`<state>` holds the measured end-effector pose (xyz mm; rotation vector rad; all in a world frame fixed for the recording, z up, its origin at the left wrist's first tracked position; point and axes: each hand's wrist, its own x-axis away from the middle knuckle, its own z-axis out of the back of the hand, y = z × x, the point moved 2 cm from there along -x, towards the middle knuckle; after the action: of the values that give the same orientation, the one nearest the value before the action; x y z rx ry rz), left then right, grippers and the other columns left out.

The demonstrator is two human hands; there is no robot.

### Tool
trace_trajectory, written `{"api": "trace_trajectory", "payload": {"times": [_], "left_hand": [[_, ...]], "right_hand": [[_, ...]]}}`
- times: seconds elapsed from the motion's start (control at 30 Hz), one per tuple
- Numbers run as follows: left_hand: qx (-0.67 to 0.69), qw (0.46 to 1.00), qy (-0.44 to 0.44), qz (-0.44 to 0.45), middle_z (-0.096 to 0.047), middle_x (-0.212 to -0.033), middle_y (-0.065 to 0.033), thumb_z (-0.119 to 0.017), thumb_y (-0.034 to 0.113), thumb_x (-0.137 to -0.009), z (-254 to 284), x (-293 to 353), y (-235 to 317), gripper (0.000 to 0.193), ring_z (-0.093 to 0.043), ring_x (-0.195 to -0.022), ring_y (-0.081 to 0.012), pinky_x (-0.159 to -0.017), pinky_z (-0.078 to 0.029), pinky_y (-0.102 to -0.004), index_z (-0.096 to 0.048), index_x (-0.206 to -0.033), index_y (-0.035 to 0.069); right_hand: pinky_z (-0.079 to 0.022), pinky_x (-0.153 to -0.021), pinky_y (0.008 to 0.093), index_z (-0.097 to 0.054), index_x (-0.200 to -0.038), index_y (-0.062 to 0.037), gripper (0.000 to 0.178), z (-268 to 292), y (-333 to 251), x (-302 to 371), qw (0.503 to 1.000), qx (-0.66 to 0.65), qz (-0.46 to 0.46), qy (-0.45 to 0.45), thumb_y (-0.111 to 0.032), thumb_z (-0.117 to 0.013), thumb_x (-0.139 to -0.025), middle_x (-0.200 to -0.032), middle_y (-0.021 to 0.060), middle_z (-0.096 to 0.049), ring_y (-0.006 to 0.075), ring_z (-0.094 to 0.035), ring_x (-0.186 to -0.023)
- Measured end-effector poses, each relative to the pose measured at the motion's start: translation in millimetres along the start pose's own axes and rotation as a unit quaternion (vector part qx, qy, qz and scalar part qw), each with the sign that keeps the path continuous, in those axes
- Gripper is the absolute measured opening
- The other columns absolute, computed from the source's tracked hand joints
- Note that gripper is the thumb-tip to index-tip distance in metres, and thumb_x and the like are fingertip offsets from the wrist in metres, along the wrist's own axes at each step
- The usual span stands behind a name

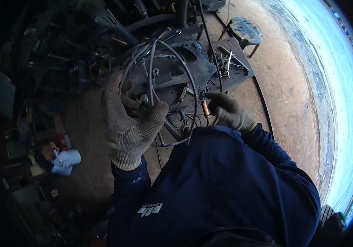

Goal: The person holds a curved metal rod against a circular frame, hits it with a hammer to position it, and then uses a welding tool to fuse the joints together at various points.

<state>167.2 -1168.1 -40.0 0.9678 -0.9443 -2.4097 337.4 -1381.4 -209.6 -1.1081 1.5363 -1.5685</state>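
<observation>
A round cage-like frame of bent metal rods (190, 78) stands in front of me, its rods meeting at the top. My left hand (133, 123), in a knitted work glove, holds its left side, thumb across the rods and fingers curved on the outer side. A copper-coloured cylindrical handle (205, 109) with a dark upper end sits just right of the frame; its exact kind is unclear. My right hand (229, 110), also gloved, is beside that handle. Its index finger reaches toward the dark end, and a gap shows between finger and thumb.
A dark metal worktable (215, 74) carries scrap plates and loose parts. Metal tools (228, 64) lie at its right end. A worn stool (245, 31) stands at the far right. Cables (184, 117) hang below the frame. White cloth (66, 160) lies among clutter at the left.
</observation>
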Motion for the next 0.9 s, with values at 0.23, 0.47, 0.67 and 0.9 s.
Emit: {"api": "trace_trajectory", "payload": {"times": [0.23,0.47,0.67,0.9], "left_hand": [[-0.073,0.989,-0.027,0.127,-0.059,-0.124,-0.0124,-0.091,0.025,-0.077,-54.5,-33.7,43.8,0.084,-0.06,-0.077,-0.01,-0.062,-0.055,-0.0256,-0.046,-0.143,-0.002],[0.168,0.967,-0.026,0.192,-0.056,-0.133,-0.0168,-0.086,0.045,-0.082,-120.1,-44.7,56.8,0.085,-0.066,-0.105,-0.0217,-0.084,-0.059,-0.0309,-0.048,-0.141,-0.002],[-0.029,0.983,-0.125,0.13,-0.055,-0.14,-0.0194,-0.082,0.054,-0.082,-124.2,-5.5,41.3,0.091,-0.058,-0.127,-0.0305,-0.107,-0.05,-0.042,-0.046,-0.145,-0.002],[0.24,0.918,-0.001,0.315,-0.068,-0.12,-0.0167,-0.069,0.032,-0.098,-148.3,40.2,0.0,0.051,-0.068,-0.105,-0.0274,-0.091,-0.056,-0.0384,-0.058,-0.133,-0.004]], "right_hand": [[-0.058,-0.09,0.0367,-0.057,-0.135,0.0053,0.072,9.4,-96.6,-28.9,0.936,-0.073,0.143,-0.315,-0.055,-0.066,-0.096,-0.114,0.0148,-0.068,0.023,-0.068,-0.107],[-0.058,-0.051,0.0257,-0.066,-0.11,0.0045,0.057,89.7,-100.6,-29.0,0.874,-0.393,-0.09,-0.271,-0.05,-0.049,-0.106,-0.082,0.0106,-0.07,0.0186,-0.07,-0.064],[-0.046,-0.042,0.022,-0.064,-0.105,-0.0007,0.045,128.1,-104.6,-71.9,0.796,-0.51,-0.238,-0.223,-0.041,-0.046,-0.109,-0.077,0.0061,-0.068,0.013,-0.064,-0.054],[-0.045,-0.046,0.0198,-0.064,-0.108,0.0003,0.041,124.3,-89.3,-112.6,0.726,-0.578,-0.286,-0.24,-0.038,-0.048,-0.108,-0.083,0.0062,-0.07,0.0124,-0.069,-0.065]]}}
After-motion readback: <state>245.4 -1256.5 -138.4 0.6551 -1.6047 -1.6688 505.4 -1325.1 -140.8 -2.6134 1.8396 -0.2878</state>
